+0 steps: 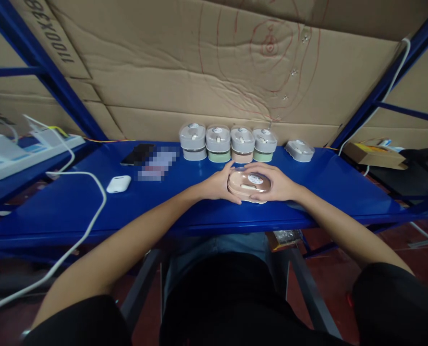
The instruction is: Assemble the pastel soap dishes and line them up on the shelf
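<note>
Between my two hands, near the front edge of the blue table (214, 217), is a pinkish-brown oval box (240, 180) with a clear lid, a small handle and a round white sticker. My left hand (219, 185) wraps its left end, thumb and fingers curved round the side. Round the right end curls my right hand (276, 182). The underside of the box is hidden, so I cannot tell whether it rests on the table. Behind it stand stacked boxes in a row: grey (192, 142), grey over green (218, 144), grey over pink (242, 145), grey over green (264, 145).
A single grey box (300, 150) sits at the back right. On the left lie a white earbud case (118, 184), a dark phone-like object (138, 154) and a blurred-out item (158, 164). A white cable (98, 206) crosses the left side from a power strip (33, 154). Cardboard (156, 67) walls the back.
</note>
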`<state>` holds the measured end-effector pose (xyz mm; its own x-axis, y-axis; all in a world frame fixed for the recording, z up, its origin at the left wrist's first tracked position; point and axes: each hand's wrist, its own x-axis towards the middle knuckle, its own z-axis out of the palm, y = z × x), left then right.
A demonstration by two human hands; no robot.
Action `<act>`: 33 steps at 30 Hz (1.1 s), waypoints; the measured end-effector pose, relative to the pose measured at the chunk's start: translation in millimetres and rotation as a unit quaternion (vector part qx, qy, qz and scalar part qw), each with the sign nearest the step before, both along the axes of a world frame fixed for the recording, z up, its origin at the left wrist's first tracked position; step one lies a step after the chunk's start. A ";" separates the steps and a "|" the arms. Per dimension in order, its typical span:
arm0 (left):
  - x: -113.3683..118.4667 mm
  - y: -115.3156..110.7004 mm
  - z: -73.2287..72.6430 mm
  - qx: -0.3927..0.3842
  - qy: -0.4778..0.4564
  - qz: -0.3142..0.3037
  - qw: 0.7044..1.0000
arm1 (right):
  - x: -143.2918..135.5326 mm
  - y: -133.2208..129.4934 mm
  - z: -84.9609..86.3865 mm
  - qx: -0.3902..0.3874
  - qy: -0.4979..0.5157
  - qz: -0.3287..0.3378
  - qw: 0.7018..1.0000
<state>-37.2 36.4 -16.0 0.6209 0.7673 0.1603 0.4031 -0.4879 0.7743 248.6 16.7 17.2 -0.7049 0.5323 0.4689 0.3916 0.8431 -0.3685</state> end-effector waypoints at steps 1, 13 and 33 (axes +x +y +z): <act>0.1 1.0 -0.8 -0.001 0.003 0.003 1.000 | -1.6 1.5 -1.5 -0.002 -0.003 0.008 1.000; -0.4 -3.9 9.7 0.007 0.052 0.024 0.998 | 3.8 -0.2 -2.2 -0.035 -0.062 0.006 0.997; -5.8 -4.0 15.6 0.033 0.086 0.008 0.996 | 187.0 38.4 39.7 0.080 0.010 -0.498 0.863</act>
<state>-43.0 32.3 -0.3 0.6320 0.7681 0.1028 0.5351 -0.5284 0.6591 435.6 55.2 56.9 0.0738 0.7965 0.6002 0.9467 0.1333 -0.2933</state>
